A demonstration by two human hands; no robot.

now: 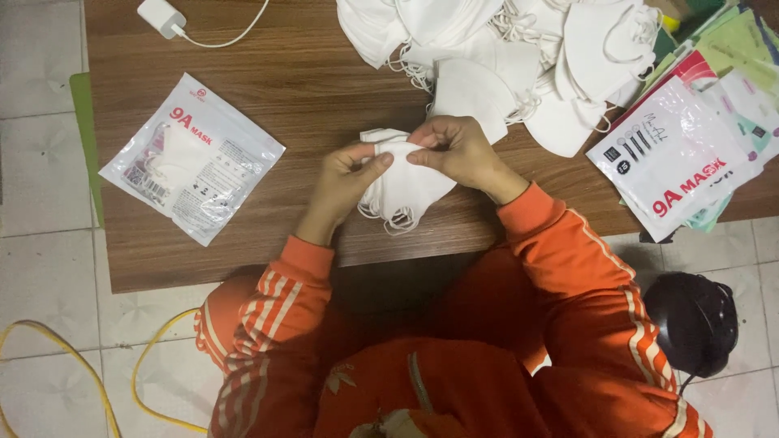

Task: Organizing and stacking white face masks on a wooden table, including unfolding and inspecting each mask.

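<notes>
Both hands hold a small stack of folded white face masks [403, 188] over the near edge of a brown wooden table [308, 89]. My left hand [345, 177] pinches the stack's upper left side. My right hand [456, 148] grips its top right corner, fingers curled. Ear loops dangle below the stack. Orange striped sleeves cover both arms.
A heap of loose white masks [519, 57] lies at the back of the table. A sealed clear mask packet [192, 156] lies at left; a pile of flat packets [690, 138] at right. A white charger with cable [162, 18] is far left. A yellow cable [105, 381] and a black round object [691, 323] are on the tiled floor.
</notes>
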